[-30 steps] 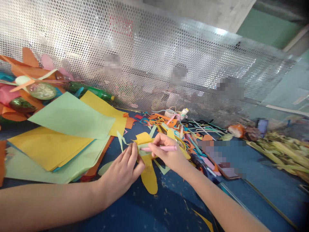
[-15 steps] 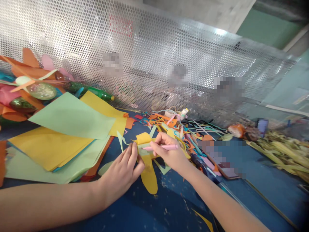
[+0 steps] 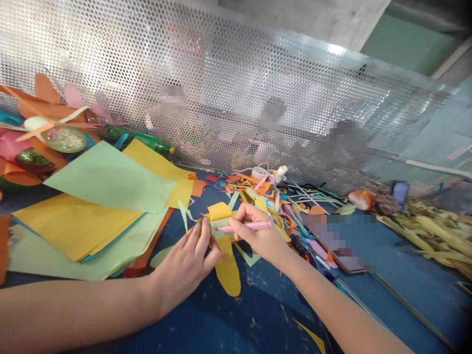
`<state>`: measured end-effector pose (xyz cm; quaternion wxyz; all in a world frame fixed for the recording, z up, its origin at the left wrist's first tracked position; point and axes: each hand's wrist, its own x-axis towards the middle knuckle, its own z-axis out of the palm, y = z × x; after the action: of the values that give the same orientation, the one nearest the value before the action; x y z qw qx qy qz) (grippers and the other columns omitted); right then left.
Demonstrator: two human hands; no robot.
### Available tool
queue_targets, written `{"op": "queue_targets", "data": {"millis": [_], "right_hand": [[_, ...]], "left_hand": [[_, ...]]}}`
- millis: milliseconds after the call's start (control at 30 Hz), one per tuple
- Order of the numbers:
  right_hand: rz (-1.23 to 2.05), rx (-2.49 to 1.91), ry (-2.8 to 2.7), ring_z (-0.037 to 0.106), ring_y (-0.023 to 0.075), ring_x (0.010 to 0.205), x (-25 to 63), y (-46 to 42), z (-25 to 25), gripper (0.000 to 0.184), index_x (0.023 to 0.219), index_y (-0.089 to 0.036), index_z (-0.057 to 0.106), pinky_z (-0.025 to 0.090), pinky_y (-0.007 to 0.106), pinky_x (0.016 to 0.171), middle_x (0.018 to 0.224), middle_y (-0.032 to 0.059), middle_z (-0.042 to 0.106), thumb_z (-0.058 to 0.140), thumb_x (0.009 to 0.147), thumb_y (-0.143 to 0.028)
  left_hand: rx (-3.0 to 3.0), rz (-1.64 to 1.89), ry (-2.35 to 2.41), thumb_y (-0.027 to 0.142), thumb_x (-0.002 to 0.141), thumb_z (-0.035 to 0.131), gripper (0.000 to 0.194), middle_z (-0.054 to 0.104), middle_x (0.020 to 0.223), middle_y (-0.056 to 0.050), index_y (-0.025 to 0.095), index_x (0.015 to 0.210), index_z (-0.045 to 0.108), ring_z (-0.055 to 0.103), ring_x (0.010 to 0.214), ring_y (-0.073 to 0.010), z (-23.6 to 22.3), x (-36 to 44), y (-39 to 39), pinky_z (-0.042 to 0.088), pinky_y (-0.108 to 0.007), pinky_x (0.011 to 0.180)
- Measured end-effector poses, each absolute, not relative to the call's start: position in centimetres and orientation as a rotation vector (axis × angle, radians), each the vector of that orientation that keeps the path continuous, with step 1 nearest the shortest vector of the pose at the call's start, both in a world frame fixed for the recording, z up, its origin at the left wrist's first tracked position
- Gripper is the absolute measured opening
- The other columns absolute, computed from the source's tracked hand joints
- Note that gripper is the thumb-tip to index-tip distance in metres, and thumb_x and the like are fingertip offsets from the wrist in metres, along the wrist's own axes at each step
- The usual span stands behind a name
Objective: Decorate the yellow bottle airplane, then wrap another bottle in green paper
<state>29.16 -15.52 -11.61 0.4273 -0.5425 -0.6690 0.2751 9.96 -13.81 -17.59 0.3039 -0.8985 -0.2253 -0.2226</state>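
My right hand [image 3: 256,231] pinches a pink pen [image 3: 254,225], its tip pointing left at a small light green paper piece [image 3: 220,224]. That piece lies over a yellow paper cutout [image 3: 227,270] with rounded petal-like flaps. My left hand [image 3: 191,253] grips the left edge of these papers, fingertips on top and thumb curled below. Its fingers hide part of the edge. Just left of the papers stands a thin curled green strip [image 3: 183,214]. A green paper scrap [image 3: 250,256] lies under the right wrist.
Green and yellow sheets [image 3: 110,177] are stacked on the left, with a green bottle [image 3: 153,142] and paper flowers [image 3: 47,108] behind. Colourful scraps [image 3: 254,184] and a phone-like slab [image 3: 341,246] lie right. Perforated metal [image 3: 228,73] borders the blue table [image 3: 258,314]; corn husks [image 3: 431,231] lie far right.
The pen and right hand shift very slightly over the green piece, the tip moving a little. My left hand and the papers stay in place.
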Motion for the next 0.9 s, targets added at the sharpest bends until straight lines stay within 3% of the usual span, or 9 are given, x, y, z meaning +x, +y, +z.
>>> {"op": "queue_targets", "data": {"millis": [900], "right_hand": [[0.748, -1.371, -1.66, 0.055, 0.0098, 0.047, 29.09, -15.64, -11.37, 0.022, 0.067, -0.022, 0.042, 0.044, 0.021, 0.051, 0.049, -0.0068, 0.052, 0.056, 0.082, -0.029]], "left_hand": [[-2.353, -0.53, -0.593, 0.015, 0.082, 0.051, 0.029, 0.052, 0.124, -0.033, 0.006, 0.109, 0.046, 0.051, 0.119, -0.0376, -17.41, 10.08, -13.87, 0.05, -0.04, 0.092]]}}
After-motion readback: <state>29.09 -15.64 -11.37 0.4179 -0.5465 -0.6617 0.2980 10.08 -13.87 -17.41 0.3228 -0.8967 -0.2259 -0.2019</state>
